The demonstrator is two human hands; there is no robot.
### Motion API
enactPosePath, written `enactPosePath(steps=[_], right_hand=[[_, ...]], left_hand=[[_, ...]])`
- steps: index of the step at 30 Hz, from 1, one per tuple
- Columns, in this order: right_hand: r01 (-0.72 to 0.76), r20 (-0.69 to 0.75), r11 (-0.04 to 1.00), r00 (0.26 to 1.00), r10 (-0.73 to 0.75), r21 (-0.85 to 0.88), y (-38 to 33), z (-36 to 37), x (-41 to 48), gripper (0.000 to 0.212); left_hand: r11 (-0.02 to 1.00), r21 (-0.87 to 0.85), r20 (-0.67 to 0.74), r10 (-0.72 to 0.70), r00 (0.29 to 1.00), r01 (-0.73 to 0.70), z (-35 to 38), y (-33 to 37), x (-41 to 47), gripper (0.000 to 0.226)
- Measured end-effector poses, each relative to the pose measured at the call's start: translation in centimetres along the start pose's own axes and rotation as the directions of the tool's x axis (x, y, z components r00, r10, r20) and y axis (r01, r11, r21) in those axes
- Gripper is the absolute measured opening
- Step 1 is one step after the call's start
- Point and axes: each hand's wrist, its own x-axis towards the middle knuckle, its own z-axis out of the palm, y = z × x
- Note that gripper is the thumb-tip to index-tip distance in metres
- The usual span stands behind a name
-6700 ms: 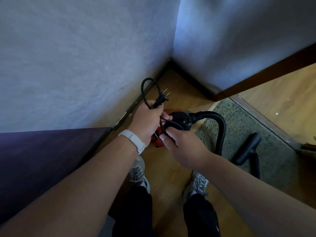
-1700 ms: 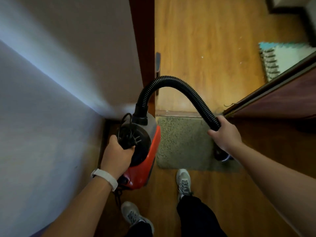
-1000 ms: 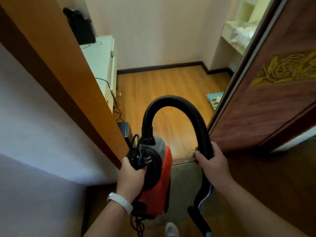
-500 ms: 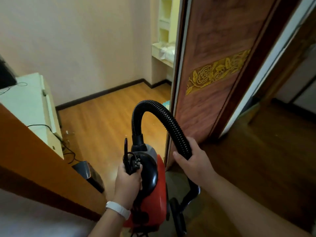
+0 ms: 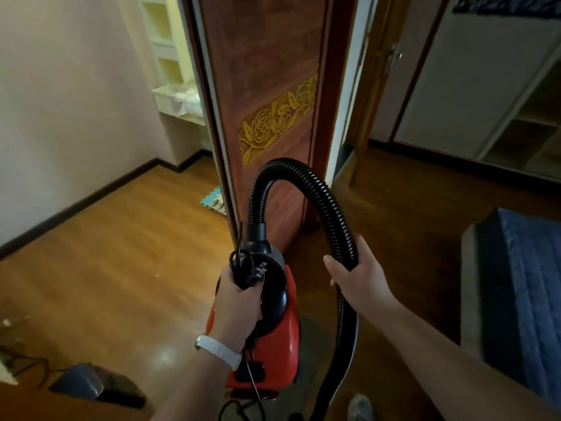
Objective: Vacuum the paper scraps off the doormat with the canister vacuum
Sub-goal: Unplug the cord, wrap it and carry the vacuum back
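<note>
While the vacuum hangs off the floor, this is how things stand:

Landmark: the carved door [image 5: 273,123], upright at the middle of the view.
Vacuum [image 5: 273,338]: red and black canister, carried in the air just in front of the door's lower edge.
Left hand [image 5: 238,302]: closed around the canister's black top handle, with the coiled cord and plug [image 5: 253,273] pinned under the same grip.
Right hand [image 5: 359,279]: wrapped around the ribbed hose [image 5: 318,192], which arches up from the canister in front of the door and hangs down below the palm.
Doormat: not clearly in view; a dim patch on the floor below the canister may be it, I cannot tell. No paper scraps are visible.
Step in hand: judged as carrying the machine to a socket, since the plug is loose.
Doing it well: keep the canister upright and clear of the door edge; keep the cord bundled so the loose loop [image 5: 239,411] under the canister cannot snag a shoe [image 5: 359,405]; set the canister down before freeing the plug.
Risk: the hanging hose end could knock the door frame.
</note>
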Motion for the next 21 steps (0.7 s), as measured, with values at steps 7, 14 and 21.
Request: enactPosePath(steps=[7, 14, 21], right_hand=[[-0.031, -0.085, 0.998, 0.996, 0.036, 0.056, 3.0, -7.6, 1.9, 0.034], [-0.017, -0.132, 0.995, 0.991, 0.031, 0.103, 6.6, -18.3, 6.3, 0.029], [0.014, -0.151, 0.987, 0.988, 0.010, 0.159, 9.8, -28.5, 10.2, 0.023]], left_hand=[[0.998, 0.060, 0.079, 0.020, 0.997, -0.025, 7.6, 1.7, 0.9, 0.015], [0.981, 0.178, 0.093, 0.063, 0.994, -0.079, 19.0, 4.3, 2.0, 0.019], [0.957, 0.193, 0.111, 0.198, 0.974, -0.216, 30.3, 9.3, 2.0, 0.026]])
